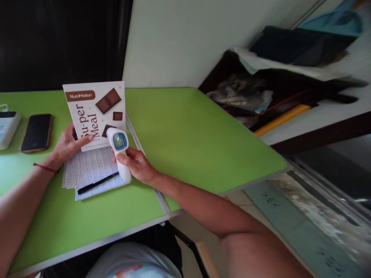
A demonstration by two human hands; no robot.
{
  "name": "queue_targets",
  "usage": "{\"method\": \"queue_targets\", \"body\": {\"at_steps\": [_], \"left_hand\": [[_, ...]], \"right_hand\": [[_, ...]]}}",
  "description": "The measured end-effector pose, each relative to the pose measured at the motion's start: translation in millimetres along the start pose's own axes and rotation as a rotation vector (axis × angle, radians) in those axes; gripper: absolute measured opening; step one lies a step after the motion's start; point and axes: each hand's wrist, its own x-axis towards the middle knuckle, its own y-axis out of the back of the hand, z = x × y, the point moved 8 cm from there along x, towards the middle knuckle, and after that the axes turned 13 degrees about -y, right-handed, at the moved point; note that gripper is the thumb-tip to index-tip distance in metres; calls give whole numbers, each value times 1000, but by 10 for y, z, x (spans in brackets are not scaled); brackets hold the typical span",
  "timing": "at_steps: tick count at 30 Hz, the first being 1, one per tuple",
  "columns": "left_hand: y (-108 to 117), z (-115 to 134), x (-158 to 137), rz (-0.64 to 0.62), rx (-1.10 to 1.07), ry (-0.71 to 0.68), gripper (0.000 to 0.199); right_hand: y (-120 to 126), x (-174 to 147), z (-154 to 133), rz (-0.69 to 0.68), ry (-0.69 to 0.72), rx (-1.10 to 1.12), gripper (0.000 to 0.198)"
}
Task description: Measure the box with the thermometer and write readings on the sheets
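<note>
My left hand (71,143) grips the lower left corner of a white NutriMotion box (95,116) printed with brown chocolate pieces, its front tilted toward me. My right hand (139,164) is wrapped around the handle of a white infrared thermometer (121,154) with a blue-framed screen facing me. The thermometer's head overlaps the box's lower right corner in view; whether they touch I cannot tell. Beneath both lie printed or written paper sheets (91,168) on the table, with a black pen (97,183) lying across them.
The green folding table (185,139) has a metal seam down its middle. A phone (37,132) and a white device with a cable (8,127) lie at the left. Against the wall at right, a cluttered shelf (240,92) holds plastic bags and dark cloth.
</note>
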Motion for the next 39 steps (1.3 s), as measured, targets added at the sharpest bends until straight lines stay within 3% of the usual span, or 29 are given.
{"method": "queue_targets", "body": {"at_steps": [13, 23, 34, 37, 39], "left_hand": [[1, 23, 1, -2, 45, 6, 59], [0, 24, 2, -11, 60, 12, 65], [17, 25, -8, -23, 106, 0, 67], [34, 10, -19, -3, 124, 12, 70], [59, -9, -22, 20, 124, 14, 74]], "right_hand": [[-67, 14, -36, -58, 41, 28, 39], [64, -33, -100, 28, 42, 70, 39], [65, -66, -141, 14, 53, 74, 34], [163, -82, -232, 55, 110, 13, 30], [341, -80, -313, 157, 158, -67, 28]]}}
